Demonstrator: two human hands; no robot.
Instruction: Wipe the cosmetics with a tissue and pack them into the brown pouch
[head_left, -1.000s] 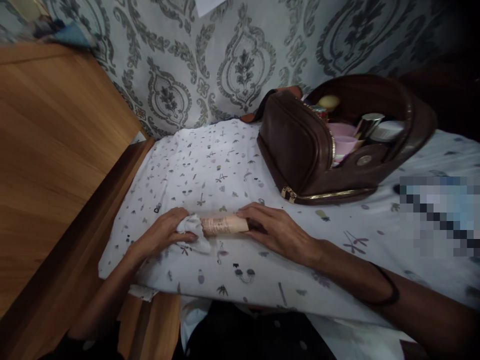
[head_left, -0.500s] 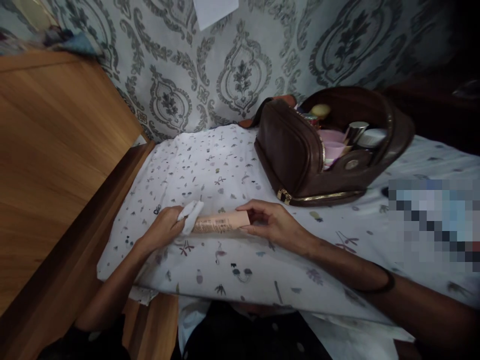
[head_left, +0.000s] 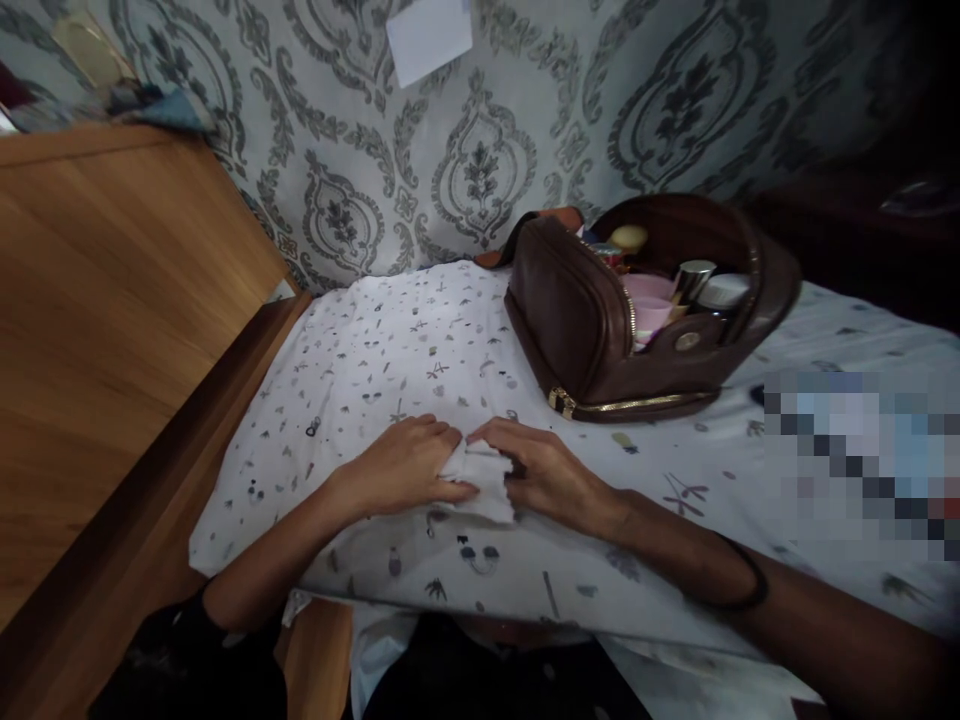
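White tissue was bunched between the two hands, above the printed sheet and on the near side of the brown bag; whatever lay beneath its folds was hidden. If the tissue were pulled unevenly or pinched too hard, it could be torn; if it were gripped only by a loose fold, it could be slipped out of the fingers, and anything covered by it could be dropped onto the sheet. The left hand was closed on the tissue, palm turned down, with the thumb stretched along its near side and the fingers bent over the far side; the right hand was held opposite, fingers curled inward, the index finger extended to the tissue's upper edge; whether anything was gripped by it could not be told.
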